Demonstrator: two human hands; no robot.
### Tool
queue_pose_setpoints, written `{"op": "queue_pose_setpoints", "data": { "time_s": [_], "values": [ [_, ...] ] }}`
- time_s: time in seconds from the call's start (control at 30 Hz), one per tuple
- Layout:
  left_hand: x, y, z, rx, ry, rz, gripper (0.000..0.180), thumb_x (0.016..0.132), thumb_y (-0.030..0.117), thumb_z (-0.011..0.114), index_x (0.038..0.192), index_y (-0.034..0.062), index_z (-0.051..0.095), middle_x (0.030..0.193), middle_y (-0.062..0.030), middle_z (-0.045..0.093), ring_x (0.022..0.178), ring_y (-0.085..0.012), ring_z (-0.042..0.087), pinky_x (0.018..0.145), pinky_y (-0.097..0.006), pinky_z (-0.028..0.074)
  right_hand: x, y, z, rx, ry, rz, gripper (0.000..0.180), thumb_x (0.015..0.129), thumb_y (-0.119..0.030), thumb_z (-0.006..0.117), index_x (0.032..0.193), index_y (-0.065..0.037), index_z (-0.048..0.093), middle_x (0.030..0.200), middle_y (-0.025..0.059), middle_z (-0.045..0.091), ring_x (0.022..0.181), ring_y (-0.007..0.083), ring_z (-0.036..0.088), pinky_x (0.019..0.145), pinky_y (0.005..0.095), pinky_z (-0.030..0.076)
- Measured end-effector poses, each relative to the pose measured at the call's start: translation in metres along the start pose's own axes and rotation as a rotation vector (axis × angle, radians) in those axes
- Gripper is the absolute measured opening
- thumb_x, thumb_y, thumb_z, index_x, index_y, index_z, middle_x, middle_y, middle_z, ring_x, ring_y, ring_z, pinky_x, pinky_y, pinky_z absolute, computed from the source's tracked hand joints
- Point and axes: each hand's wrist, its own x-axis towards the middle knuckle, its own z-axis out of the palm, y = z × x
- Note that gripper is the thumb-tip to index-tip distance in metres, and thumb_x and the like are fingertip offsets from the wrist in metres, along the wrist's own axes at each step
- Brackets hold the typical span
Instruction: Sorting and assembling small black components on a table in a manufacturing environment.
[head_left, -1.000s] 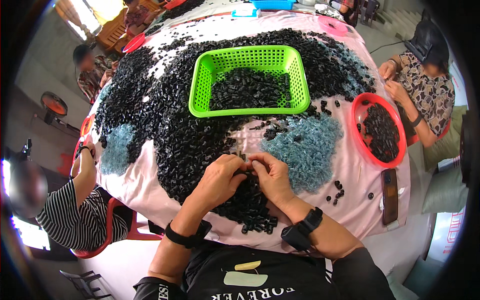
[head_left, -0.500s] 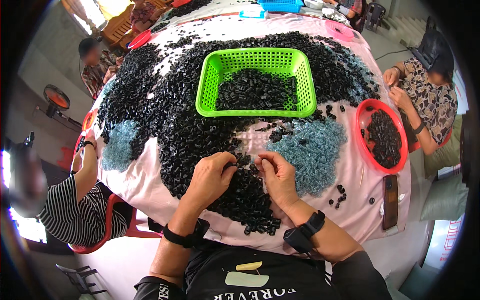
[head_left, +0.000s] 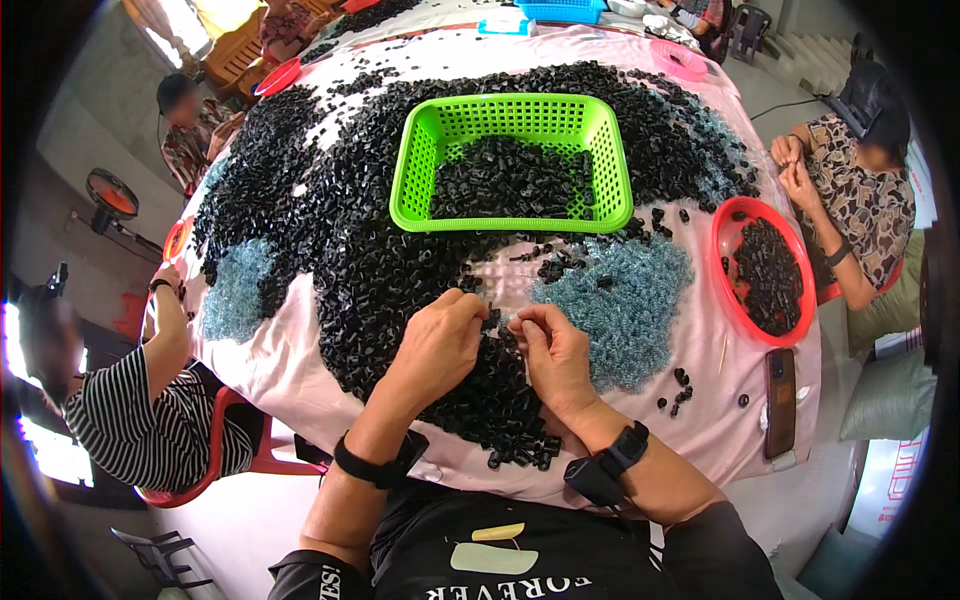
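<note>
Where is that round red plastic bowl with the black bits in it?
In the head view, the round red plastic bowl sits at the table's right edge, right of the pale blue pile of small pieces and just beyond a dark phone.

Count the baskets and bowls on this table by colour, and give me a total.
Green basket: 1
Blue basket: 1, cut off at the top edge
Red bowl: 1 by the right side, and 1 more at the far left
Pink bowl: 1
Total: 5
</note>
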Motion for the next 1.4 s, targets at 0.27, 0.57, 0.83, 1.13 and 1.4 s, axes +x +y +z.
{"op": "queue_pose_setpoints", "data": {
  "time_s": [0.27,0.57,0.83,1.13,1.4],
  "values": [
    [0.022,-0.014,0.031,0.069,-0.101,0.064,0.011,0.082,0.003,0.066,0.090,-0.0014,0.071,0.087,-0.0187,0.063,0.083,-0.0386,0.064,0.075,-0.045,0.052,-0.001,-0.002,-0.001,0.042,-0.029,0.020,0.010,0.100,-0.001,0.055,0.106,0.000,0.062,0.091,0.0106,0.073,0.081,0.0168,0.074,0.069,0.0292,0.059],
    [0.028,-0.014,0.034,0.055,-0.211,0.052,0.008,0.080,0.004,0.067,0.086,-0.0011,0.069,0.088,-0.0197,0.064,0.085,-0.0409,0.064,0.076,-0.046,0.051,0.001,-0.002,-0.004,-0.040,-0.077,0.041,0.014,0.102,0.000,0.051,0.112,0.000,0.061,0.095,0.0082,0.071,0.083,0.0129,0.072,0.075,0.0269,0.060],
    [0.019,-0.020,0.020,-0.107,0.014,-0.041,0.011,0.082,-0.003,0.064,0.092,-0.0035,0.061,0.089,-0.0209,0.066,0.088,-0.0397,0.067,0.077,-0.043,0.053,-0.001,-0.010,-0.003,0.048,-0.060,-0.007,0.025,0.103,-0.001,0.048,0.125,-0.002,0.059,0.106,0.0111,0.072,0.088,0.0142,0.071,0.076,0.0267,0.059],
    [0.006,-0.026,0.023,-0.106,0.022,-0.022,0.011,0.084,-0.005,0.062,0.095,-0.0033,0.059,0.089,-0.0211,0.065,0.087,-0.0407,0.066,0.076,-0.042,0.052,-0.012,-0.100,-0.040,0.378,-0.076,-0.495,0.020,0.101,-0.002,0.054,0.119,0.003,0.060,0.121,0.0131,0.065,0.107,0.0190,0.065,0.091,0.0328,0.054],
    [0.013,-0.023,0.027,-0.079,0.033,0.005,0.012,0.084,-0.006,0.062,0.096,-0.0030,0.060,0.091,-0.0207,0.065,0.088,-0.0420,0.065,0.076,-0.043,0.052,-0.035,-0.089,-0.050,0.459,-0.193,-0.361,0.025,0.102,-0.014,0.057,0.122,0.002,0.058,0.124,0.0123,0.064,0.109,0.0205,0.065,0.091,0.0360,0.054]
  ]
}}
